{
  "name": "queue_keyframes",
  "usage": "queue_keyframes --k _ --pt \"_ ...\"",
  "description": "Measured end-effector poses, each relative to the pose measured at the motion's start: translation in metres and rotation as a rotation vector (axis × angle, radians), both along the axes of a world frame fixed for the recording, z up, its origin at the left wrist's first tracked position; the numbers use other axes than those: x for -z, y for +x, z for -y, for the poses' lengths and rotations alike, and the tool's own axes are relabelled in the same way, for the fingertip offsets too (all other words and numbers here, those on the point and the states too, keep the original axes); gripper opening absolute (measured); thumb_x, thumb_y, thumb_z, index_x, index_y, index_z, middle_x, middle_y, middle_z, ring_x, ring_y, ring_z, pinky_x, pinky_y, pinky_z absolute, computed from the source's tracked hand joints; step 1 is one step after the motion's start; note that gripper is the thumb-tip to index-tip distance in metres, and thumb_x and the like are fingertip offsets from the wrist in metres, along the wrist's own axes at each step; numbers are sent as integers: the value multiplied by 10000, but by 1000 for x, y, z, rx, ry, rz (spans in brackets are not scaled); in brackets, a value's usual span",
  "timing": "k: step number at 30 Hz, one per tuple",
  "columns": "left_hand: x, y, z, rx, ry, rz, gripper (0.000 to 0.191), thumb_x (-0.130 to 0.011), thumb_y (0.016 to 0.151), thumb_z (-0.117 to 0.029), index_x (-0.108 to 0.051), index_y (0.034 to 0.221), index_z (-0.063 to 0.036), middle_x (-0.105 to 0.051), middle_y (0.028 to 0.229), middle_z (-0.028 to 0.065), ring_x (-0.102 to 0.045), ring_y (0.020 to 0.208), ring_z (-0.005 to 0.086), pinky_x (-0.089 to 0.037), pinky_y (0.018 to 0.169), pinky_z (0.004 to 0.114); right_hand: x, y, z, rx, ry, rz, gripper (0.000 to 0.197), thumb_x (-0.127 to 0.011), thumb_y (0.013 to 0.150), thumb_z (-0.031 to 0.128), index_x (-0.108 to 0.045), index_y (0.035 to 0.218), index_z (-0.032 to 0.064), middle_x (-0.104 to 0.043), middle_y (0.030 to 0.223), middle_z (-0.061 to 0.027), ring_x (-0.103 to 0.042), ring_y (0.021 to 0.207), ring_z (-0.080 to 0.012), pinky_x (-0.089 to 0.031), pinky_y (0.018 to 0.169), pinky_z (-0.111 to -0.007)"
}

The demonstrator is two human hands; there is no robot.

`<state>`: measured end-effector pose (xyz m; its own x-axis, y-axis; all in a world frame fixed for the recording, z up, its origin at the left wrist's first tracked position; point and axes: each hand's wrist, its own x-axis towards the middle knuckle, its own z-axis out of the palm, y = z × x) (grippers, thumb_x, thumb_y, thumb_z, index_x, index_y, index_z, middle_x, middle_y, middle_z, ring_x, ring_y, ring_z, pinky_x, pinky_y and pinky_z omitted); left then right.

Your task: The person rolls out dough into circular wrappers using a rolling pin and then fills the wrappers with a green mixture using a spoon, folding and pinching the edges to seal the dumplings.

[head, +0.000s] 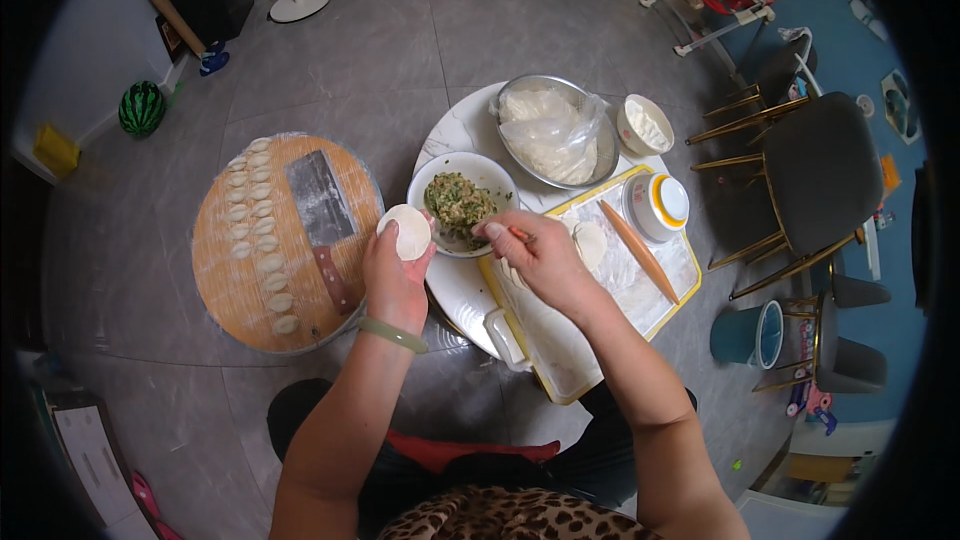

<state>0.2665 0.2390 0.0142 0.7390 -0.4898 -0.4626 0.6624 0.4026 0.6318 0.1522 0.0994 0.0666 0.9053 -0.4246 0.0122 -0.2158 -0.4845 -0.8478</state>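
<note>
A round dough wrapper [411, 232] lies on the palm and fingers of my left hand [397, 277], which wears a pale green bangle. My right hand [529, 251] grips a thin utensil [523, 234] whose far end is hidden at the white bowl [420, 191]. Inside that bowl is a minced filling with green bits [457, 199]. Under and beside my right forearm, more wrappers [590, 244] rest on a floured, yellow-edged board [581, 371]. A wooden rolling pin [637, 251] lies there too. Shaped dumplings [274, 263] stand in rows on a round wooden board [225, 292] at the left.
A metal colander [613, 157] holds dough under clear plastic [551, 127]. Beside it are a bowl of flour [626, 139] and a white-and-yellow round device [656, 206]. A cleaver [321, 199] lies on the round board. Chairs [821, 172] and a teal bin [735, 334] stand at the right.
</note>
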Motion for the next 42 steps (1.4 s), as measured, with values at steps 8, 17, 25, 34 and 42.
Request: queue_keyframes --k 8,17,25,34,42 --pt "-2 -1 1 19 -7 -5 382 -428 979 -254 -483 1286 -34 -613 1238 110 -556 1181 195 -380 1005 370 16 -11 13 15 -306 -190 175 -586 930 158 -677 1040 57 -659 841 -135 -635 749 -252 -501 702 -342" --pt "-24 -1 -4 83 -46 47 398 -424 984 -289 -478 1291 -41 -608 1251 110 -550 1187 189 -368 1006 357 -12 -18 41 -77 -187 -76 176 -605 921 167 -681 1048 71 -658 933 -119 -634 818 -269 -503 746 -347" --pt "-27 3 -6 86 -82 64 373 -424 986 -287 -500 1261 -46 -619 1230 113 -569 1140 186 -385 985 347 2 -17 56 -322 -367 -158 164 -609 923 133 -694 1052 77 -605 812 -77 -569 768 -182 -475 719 -313" --pt "-30 4 -6 69 -86 63 362 -419 990 -282 -512 1241 -39 -628 1205 131 -575 1124 190 -406 963 339 23 -13 74 -115 429 -201 231 -588 961 220 -711 1033 37 -654 840 -2 -558 771 -63 -470 721 -228" --pt "-34 5 -7 67 -80 79 379 -441 977 -292 -509 1248 -36 -623 1215 132 -566 1134 190 -383 983 346 36 -20 69 161 724 -63 264 -572 962 231 -685 1048 8 -619 767 4 -525 678 -58 -449 659 -211"
